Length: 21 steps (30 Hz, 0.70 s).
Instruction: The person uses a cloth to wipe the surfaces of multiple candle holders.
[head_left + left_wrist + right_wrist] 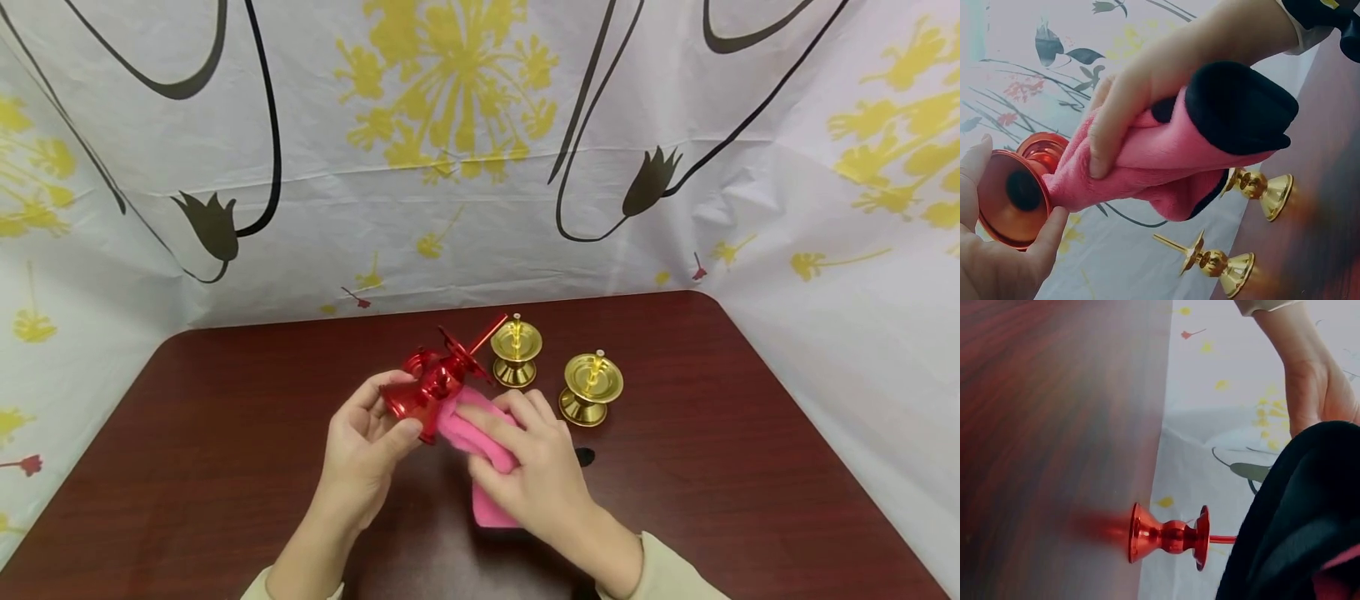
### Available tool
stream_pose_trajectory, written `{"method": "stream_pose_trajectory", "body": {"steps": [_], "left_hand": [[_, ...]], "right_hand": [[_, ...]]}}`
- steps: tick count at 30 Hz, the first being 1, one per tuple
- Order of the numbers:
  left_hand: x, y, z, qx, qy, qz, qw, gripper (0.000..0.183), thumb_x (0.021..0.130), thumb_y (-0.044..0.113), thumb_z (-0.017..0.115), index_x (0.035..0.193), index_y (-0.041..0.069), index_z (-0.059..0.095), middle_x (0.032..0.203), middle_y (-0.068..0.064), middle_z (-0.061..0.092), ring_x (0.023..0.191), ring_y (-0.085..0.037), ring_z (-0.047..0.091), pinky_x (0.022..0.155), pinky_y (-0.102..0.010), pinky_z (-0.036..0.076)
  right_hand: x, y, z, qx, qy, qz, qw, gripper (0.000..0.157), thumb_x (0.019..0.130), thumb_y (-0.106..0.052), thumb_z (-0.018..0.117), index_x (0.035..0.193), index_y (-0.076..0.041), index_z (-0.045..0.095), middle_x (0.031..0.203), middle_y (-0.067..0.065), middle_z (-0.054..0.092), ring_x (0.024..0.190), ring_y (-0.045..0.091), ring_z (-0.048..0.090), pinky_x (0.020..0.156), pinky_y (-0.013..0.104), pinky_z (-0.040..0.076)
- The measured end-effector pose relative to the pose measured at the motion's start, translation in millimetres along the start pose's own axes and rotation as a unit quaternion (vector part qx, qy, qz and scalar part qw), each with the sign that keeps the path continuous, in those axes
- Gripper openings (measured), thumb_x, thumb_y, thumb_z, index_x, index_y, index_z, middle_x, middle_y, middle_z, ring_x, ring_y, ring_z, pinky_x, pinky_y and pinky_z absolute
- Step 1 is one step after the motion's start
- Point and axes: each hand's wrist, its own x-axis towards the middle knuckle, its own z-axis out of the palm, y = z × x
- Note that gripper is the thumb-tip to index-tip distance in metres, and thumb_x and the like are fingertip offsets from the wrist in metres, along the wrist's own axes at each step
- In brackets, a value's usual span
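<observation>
My left hand (367, 446) holds a shiny red candlestick (438, 385) by its flared base, tilted with its spike pointing up and to the right. In the left wrist view, the hollow underside of the base (1015, 209) faces the camera between thumb and fingers. My right hand (536, 467) grips a bunched pink cloth (480, 433) and presses it against the candlestick's side. A black underside (1241, 106) of the cloth shows in the left wrist view. A second red candlestick (1172, 537) stands upright on the table, partly hidden behind the held one in the head view.
Two gold candlesticks, one farther back (516, 354) and one nearer (590, 390), stand on the dark wood table (187, 467) right of the held one. A white patterned curtain (465, 217) surrounds the table's back and sides.
</observation>
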Motion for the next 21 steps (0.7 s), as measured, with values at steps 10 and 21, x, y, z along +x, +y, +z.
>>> {"method": "stream_pose_trajectory", "body": {"steps": [10, 21], "left_hand": [[-3.0, -4.8, 5.2, 0.032, 0.003, 0.006, 0.9995, 0.042, 0.086, 0.005, 0.075, 0.123, 0.005, 0.056, 0.115, -0.003, 0.065, 0.105, -0.014, 0.064, 0.089, -0.026, 0.057], [-3.7, -7.6, 7.4, 0.026, -0.006, 0.007, 0.9996, 0.04, 0.087, 0.011, 0.076, 0.122, 0.008, 0.058, 0.114, -0.004, 0.065, 0.103, -0.013, 0.065, 0.087, -0.025, 0.058]], "right_hand": [[8.6, -2.0, 7.5, 0.312, -0.022, 0.273, 0.91, 0.02, 0.086, -0.004, 0.071, 0.106, -0.003, 0.075, 0.104, 0.008, 0.073, 0.088, 0.008, 0.064, 0.068, 0.022, 0.055], [8.4, -4.4, -4.2, 0.55, -0.08, 0.394, 0.733, 0.024, 0.1, -0.016, 0.052, 0.118, -0.015, 0.067, 0.082, -0.007, 0.072, 0.07, 0.002, 0.068, 0.062, 0.016, 0.055]]}}
